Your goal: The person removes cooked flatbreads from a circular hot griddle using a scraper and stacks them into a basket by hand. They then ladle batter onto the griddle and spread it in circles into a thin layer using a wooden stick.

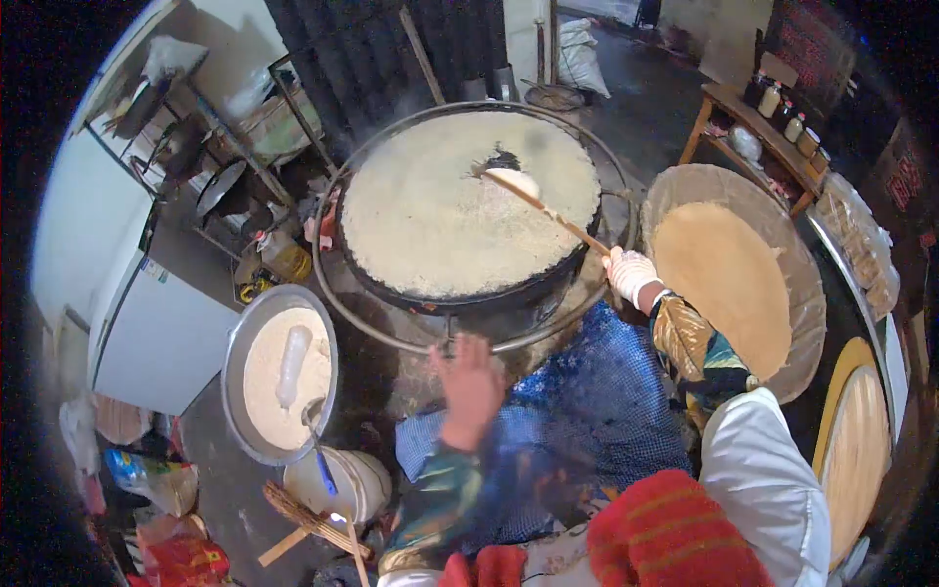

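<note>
A wide round griddle (421, 215) holds a pale layer of batter, with a dark bare patch near its back right. My right hand (632, 274), in a whitish glove, grips a long wooden stick (567, 223) that reaches over the batter. Beside the stick's far end lies a white rounded lump (516, 183). My left hand (470, 380) is bare and slightly blurred, with fingers spread, just in front of the griddle's metal ring (430, 346). It holds nothing. A blue patterned apron (616, 391) lies below my hands.
At left, a metal basin (235, 391) holds pale flour-like material and a blue-handled ladle (323, 460), above a bucket (362, 479). A large lined basket (807, 293) with tan contents stands at right. Farther back are a wooden bench (753, 127) with jars and a cluttered shelf (230, 137).
</note>
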Motion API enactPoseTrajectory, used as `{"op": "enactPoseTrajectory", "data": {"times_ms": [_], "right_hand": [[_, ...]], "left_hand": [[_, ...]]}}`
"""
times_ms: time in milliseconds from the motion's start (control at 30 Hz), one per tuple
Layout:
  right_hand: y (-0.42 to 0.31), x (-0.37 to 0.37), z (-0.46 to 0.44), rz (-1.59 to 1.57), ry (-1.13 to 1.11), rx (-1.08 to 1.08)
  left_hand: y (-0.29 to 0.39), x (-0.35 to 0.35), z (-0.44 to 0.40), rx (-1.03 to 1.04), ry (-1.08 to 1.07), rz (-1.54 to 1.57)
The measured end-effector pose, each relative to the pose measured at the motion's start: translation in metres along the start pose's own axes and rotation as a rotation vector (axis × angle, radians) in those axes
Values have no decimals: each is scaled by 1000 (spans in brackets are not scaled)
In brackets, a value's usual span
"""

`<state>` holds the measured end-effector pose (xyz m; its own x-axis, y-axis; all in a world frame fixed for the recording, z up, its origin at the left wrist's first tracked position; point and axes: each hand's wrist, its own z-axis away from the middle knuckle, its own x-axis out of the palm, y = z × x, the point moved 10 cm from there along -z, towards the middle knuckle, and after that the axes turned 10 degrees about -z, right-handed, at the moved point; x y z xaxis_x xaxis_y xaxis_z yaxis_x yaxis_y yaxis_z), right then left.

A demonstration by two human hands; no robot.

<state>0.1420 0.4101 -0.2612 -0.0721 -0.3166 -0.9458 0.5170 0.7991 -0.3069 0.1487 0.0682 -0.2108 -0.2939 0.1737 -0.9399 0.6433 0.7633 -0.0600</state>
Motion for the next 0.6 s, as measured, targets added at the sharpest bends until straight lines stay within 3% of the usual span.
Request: {"op": "enactPoseTrajectory", "data": {"times_ms": [67, 133, 267, 400, 600], "right_hand": [[-20, -10, 10, 11, 16, -48], [-51, -3, 25, 28, -68, -140], [-16, -3, 19, 34, -42, -13], [-45, -10, 27, -1, -60, -85], [-21, -6, 9, 35, 35, -39]], "left_hand": [[20, 34, 7, 44, -175, -95], [3, 41, 19, -4, -182, -145], [-35, 42, 27, -85, -172, -262], [-71, 37, 31, -104, -150, -265], [-128, 34, 31, -203, -37, -369]]}}
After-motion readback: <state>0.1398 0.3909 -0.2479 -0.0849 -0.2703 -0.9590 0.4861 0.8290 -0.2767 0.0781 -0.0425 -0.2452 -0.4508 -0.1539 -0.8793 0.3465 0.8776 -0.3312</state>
